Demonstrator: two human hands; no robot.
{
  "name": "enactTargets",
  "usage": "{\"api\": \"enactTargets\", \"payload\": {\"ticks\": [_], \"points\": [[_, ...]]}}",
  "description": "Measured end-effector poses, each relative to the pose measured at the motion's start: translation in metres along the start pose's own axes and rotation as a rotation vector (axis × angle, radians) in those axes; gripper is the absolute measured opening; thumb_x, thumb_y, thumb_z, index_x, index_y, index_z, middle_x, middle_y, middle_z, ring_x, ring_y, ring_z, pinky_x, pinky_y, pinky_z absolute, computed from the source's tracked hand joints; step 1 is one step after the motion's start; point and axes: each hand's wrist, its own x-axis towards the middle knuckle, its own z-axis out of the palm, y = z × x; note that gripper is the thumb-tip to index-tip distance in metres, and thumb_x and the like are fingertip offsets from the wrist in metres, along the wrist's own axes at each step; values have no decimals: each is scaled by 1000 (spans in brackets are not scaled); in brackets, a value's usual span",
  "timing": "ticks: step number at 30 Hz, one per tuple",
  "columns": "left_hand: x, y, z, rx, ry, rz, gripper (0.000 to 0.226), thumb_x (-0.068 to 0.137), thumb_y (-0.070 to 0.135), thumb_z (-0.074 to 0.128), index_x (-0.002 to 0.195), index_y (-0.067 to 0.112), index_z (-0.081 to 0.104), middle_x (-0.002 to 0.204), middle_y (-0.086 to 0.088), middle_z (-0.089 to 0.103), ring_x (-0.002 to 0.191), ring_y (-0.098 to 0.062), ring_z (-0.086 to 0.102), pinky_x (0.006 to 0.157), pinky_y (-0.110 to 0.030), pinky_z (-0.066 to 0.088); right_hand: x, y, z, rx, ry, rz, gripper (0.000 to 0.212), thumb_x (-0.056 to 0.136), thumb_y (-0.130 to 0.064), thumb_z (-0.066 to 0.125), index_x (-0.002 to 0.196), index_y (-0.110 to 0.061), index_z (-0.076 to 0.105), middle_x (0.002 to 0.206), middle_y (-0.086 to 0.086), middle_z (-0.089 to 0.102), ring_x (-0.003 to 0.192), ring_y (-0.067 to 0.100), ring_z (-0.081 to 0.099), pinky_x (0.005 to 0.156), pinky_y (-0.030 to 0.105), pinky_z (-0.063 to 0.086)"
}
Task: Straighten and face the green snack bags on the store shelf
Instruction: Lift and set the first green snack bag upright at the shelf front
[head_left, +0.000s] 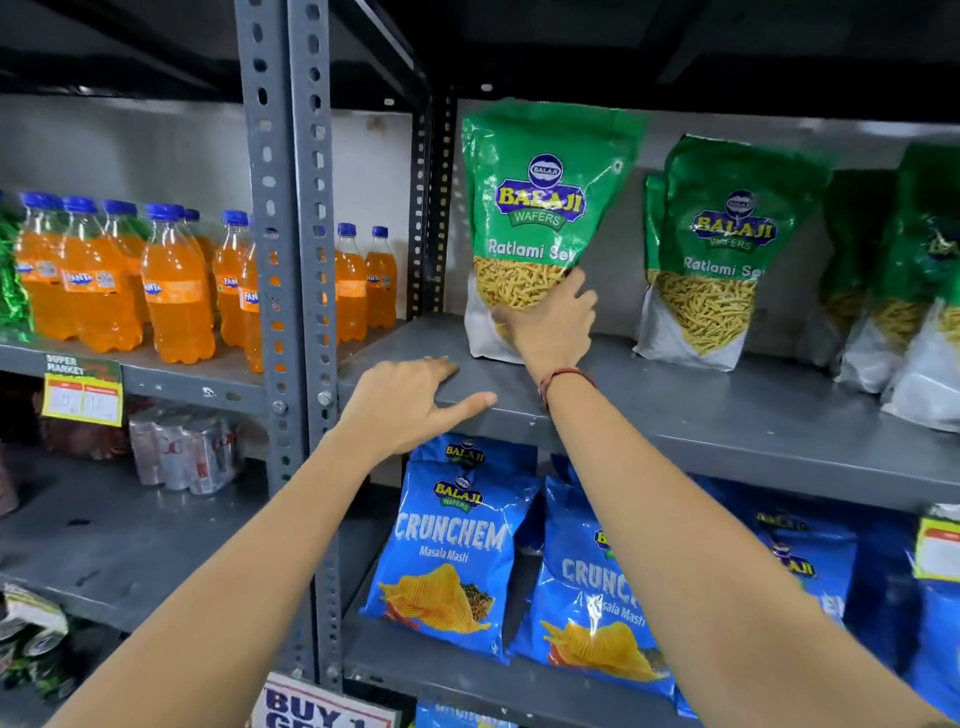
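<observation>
- Green and glossy, the nearest snack bag (540, 208) stood at the left end of the grey metal shelf (727, 415), a little back from its front edge, its printed face turned outward and its top leaning slightly to the right.
- The right hand (556, 322) was pressed against the lower right of that bag, over the clear window that showed the yellow sev; the thumb lay across the front. The fingers went behind the bag, so the grip looked closed on it, though how firmly could not be told.
- The left hand (410, 400) rested open on the shelf's front edge near its left end, fingers spread flat, holding nothing.
- A second green bag (722, 249) stood further right, apart from the first and set deeper on the shelf, with more green bags (914, 280) crowded toward the right end, blurred and leaning.
- The bag would probably handle as light, soft and crinkly, with a slick film that could slide in the grip; its loose contents seemed likely to shift and tip it.
- Holding it low at both sides, near the filled white base, seemed the better choice, since pinching the empty top would only bend it.
- Blue chip bags (452, 551) filled the shelf below, and orange soda bottles (176, 291) stood in the bay to the left.
</observation>
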Motion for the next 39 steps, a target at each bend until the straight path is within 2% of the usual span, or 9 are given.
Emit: {"api": "enactTargets", "payload": {"ticks": [3,6,13,22,26,30,32,34,39], "points": [[-7,-1,-3,23,2,29,121,56,94,-3,118,10,60,118,-10,67,106,-27,63,85,-42,52,-20,-1,-15,7,12,-46,92,60,-45,83,129,-10,34,123,14,47,117,36,48,86,47,48],[-16,-3,-3,20,41,5,116,58,94,5,110,7,62,113,-10,69,104,-27,62,88,-41,46,-37,-2,-30,-17,9,-81,96,59,-49,82,132,-11,33,121,14,47,116,35,49,83,45,48],[-26,-4,-2,-10,61,-26,109,64,91,13,117,8,60,124,-11,65,114,-26,59,93,-42,44,-69,-4,-60,-25,4,-129,98,60,-54,81,135,-15,31,123,10,47,117,31,49,82,44,48],[-25,-3,-2,-3,82,-39,91,66,86,22,108,16,63,105,-7,71,99,-27,63,83,-39,43,-86,-8,-79,-12,-38,-159,102,59,-59,79,137,-17,29,125,9,45,119,31,46,85,45,47],[-24,-5,0,6,76,-42,92,66,86,23,111,16,62,108,-6,70,100,-25,63,85,-39,43,-88,-5,-82,44,-14,-210,115,56,-69,74,145,-18,20,131,10,36,124,29,36,97,48,40],[-24,-5,1,9,78,-37,92,66,85,24,114,15,62,111,-8,70,104,-26,62,87,-39,43,-73,0,-81,246,-147,-191,128,54,-57,83,150,-21,7,143,10,28,136,26,27,110,45,28],[-25,-5,2,3,93,-35,89,67,84,25,110,16,63,106,-7,71,101,-26,63,84,-38,42,-69,4,-78,317,-206,-182,126,53,-48,88,149,-20,10,143,7,36,135,23,35,113,45,32],[-25,-5,3,0,108,-37,86,67,83,27,109,17,63,105,-6,71,101,-25,63,83,-37,42,-68,7,-73,338,-190,-193,122,52,-46,89,147,-20,17,140,4,44,130,20,43,108,46,39],[-25,-5,3,-28,142,-31,80,71,81,30,110,20,64,106,-3,72,101,-22,63,83,-36,42,-64,10,-62,357,-142,-203,119,52,-50,87,146,-21,20,139,5,44,129,21,44,105,41,41]]}}
